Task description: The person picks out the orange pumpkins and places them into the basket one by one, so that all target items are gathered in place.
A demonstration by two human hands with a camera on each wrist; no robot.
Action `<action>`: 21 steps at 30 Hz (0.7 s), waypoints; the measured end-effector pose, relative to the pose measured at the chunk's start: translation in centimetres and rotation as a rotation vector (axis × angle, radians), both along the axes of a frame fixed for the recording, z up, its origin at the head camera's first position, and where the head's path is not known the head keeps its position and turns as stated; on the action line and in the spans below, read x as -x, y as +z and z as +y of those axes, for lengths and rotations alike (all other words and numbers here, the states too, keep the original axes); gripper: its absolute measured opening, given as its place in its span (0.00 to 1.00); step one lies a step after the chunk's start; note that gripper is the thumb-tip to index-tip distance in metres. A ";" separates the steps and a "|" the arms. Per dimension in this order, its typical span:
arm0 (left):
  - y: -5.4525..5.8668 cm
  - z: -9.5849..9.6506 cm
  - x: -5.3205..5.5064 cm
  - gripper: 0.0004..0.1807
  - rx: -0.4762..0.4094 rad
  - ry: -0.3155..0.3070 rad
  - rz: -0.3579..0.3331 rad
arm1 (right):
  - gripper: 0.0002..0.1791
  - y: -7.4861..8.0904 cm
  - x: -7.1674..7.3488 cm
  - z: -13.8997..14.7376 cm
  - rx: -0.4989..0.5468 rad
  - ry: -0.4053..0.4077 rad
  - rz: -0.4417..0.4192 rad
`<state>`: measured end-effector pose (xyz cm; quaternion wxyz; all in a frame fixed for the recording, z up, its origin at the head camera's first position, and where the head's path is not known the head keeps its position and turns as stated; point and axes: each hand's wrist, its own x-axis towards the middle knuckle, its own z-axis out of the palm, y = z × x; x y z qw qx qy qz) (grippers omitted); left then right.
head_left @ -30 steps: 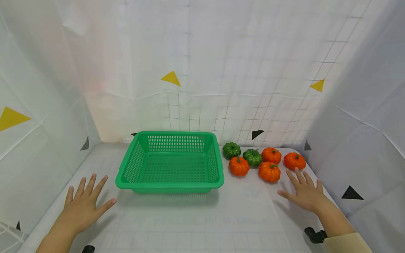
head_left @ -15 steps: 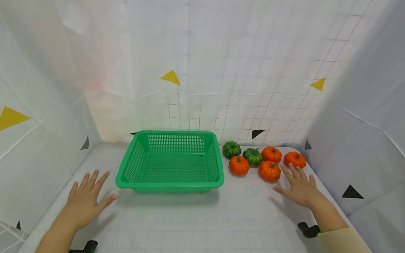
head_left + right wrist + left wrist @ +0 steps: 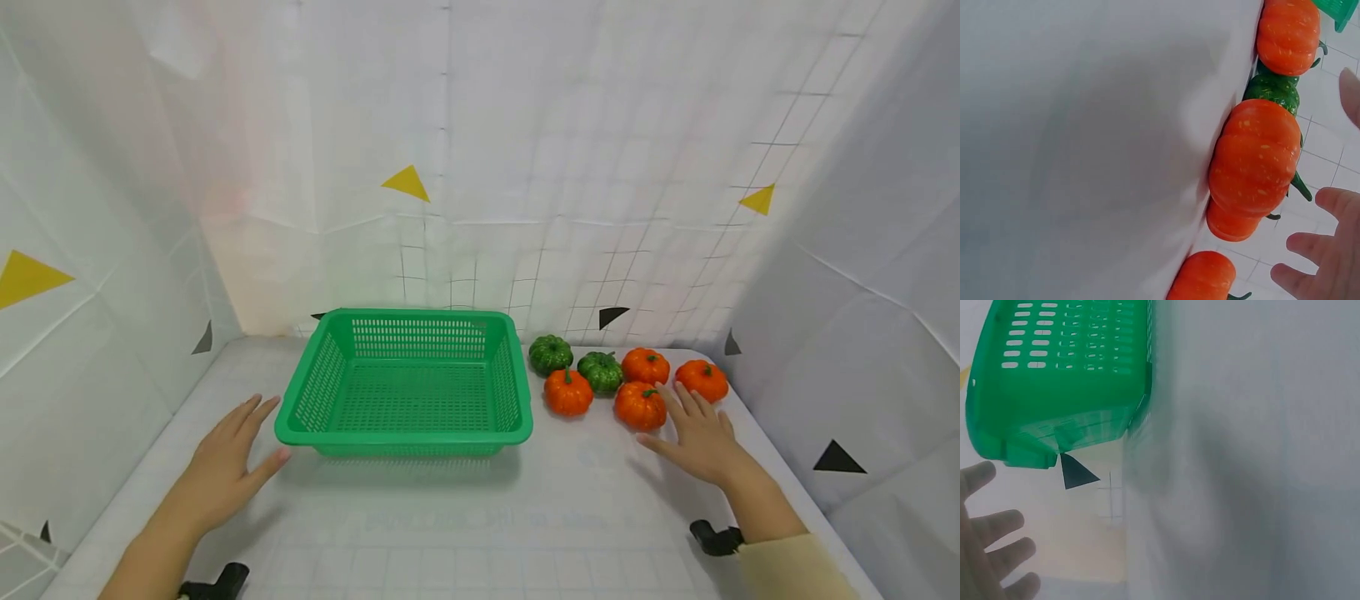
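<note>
A green plastic basket [image 3: 405, 439] with slotted walls stands left of the middle, nothing inside it. My left hand [image 3: 225, 467] hovers beside its left front corner, fingers extended and thumb spread, holding nothing. In the left wrist view the fingers [image 3: 1004, 528] show just off the basket's end [image 3: 1066, 394]. To the basket's right lie small pumpkins, two green [image 3: 551, 355] and several orange. My right hand [image 3: 697, 437], fingers spread, is over the table at the front orange pumpkin [image 3: 640, 407], holding nothing. The right wrist view has that pumpkin [image 3: 1254, 159] near the fingertips.
Another orange pumpkin [image 3: 702, 381] lies far right, near the right-hand sheet wall [image 3: 862, 333]. White sheeting [image 3: 480, 167] rises behind the basket. A black wrist mount [image 3: 716, 537] sits under the right forearm, and another [image 3: 217, 581] under the left.
My left hand has moved right and slightly forward toward the basket. My right hand has shifted left and forward toward the front orange pumpkin. Basket and pumpkins stay in place.
</note>
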<state>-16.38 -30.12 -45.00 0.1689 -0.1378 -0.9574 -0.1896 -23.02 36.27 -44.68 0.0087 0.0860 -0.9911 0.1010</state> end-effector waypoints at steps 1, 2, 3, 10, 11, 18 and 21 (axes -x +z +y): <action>0.0 0.1 0.1 0.42 -0.010 -0.004 0.007 | 0.57 -0.1 0.1 -0.1 0.005 0.001 0.008; 0.0 0.3 0.2 0.41 -0.023 -0.008 0.014 | 0.57 -0.1 0.3 -0.1 0.008 0.003 0.017; 0.0 0.4 0.2 0.41 -0.038 -0.015 0.016 | 0.57 -0.2 0.4 -0.1 0.010 0.006 0.024; -0.4 1.1 0.7 0.39 -0.150 -0.043 -0.030 | 0.56 -0.7 1.1 -0.4 0.060 0.019 0.052; -0.5 1.2 0.7 0.39 -0.163 -0.042 -0.037 | 0.56 -0.8 1.2 -0.4 0.072 0.016 0.052; -0.6 1.8 1.3 0.38 -0.283 -0.049 -0.082 | 0.55 -0.9 1.9 -0.6 0.172 -0.014 0.037; -0.8 2.0 1.5 0.38 -0.341 -0.066 -0.098 | 0.55 -1.1 2.1 -0.6 0.193 -0.033 0.022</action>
